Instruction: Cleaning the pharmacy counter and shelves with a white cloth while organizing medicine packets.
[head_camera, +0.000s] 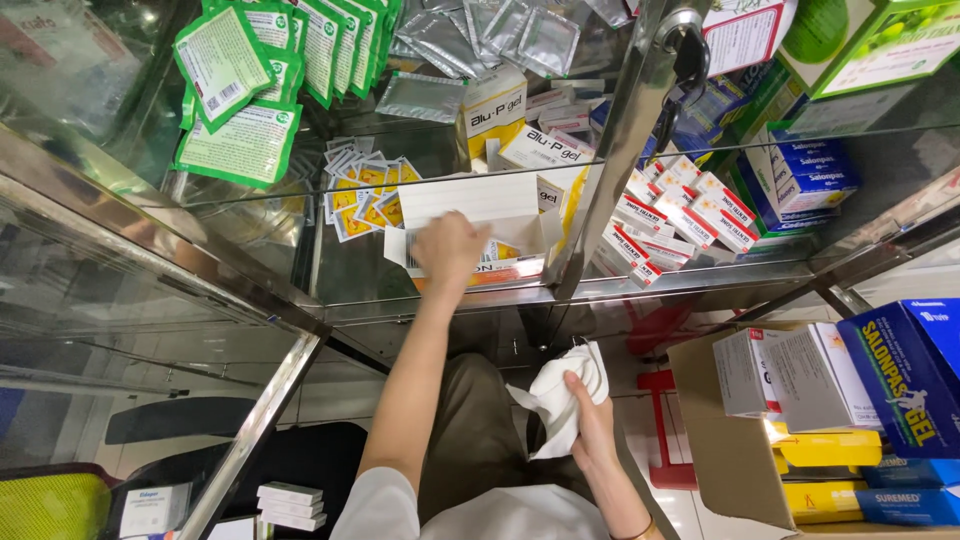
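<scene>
A single head-worn camera is looking steeply down from the wearer's own viewpoint, facing into a glass display cabinet (300, 250) close ahead, taking in the person's outstretched arms, lap and the floor beneath.

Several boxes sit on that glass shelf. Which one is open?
The white box under the left hand, flaps spread, yellow sachets showing inside. The red-and-white boxes to its right and the blue boxes beyond are all closed.
</scene>
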